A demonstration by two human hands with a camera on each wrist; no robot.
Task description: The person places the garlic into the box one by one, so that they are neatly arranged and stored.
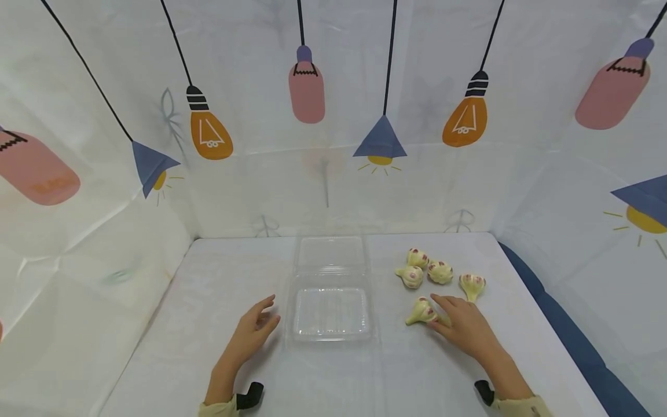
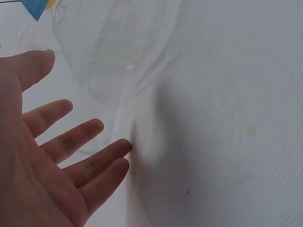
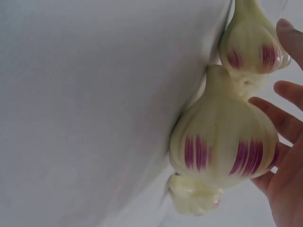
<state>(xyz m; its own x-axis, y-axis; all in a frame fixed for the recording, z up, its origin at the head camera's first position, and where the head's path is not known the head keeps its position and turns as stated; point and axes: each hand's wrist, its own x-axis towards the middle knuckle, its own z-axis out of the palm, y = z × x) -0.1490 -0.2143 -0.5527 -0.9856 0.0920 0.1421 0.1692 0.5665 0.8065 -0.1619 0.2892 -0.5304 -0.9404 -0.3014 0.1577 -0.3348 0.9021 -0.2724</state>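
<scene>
My right hand (image 1: 461, 325) is low over the right part of the table, among several pale garlic bulbs with purple streaks. One bulb (image 1: 421, 311) lies just left of its thumb and fingertips, and a bit of another shows under the hand. In the right wrist view the fingers extend loosely beside a large bulb (image 3: 222, 132), overlapping its edge. A second bulb (image 3: 251, 49) sits by the thumb. My left hand (image 1: 251, 331) hovers left of a clear plastic clamshell box (image 1: 332, 340), holding nothing; its fingers are spread in the left wrist view.
The box's lid (image 1: 332, 253) lies folded back toward the rear wall. More garlic bulbs (image 1: 440, 272) are grouped at the back right, with one (image 1: 472, 284) further right. A white sheet printed with lamps (image 1: 380, 139) encloses the white table (image 1: 208, 301) on several sides.
</scene>
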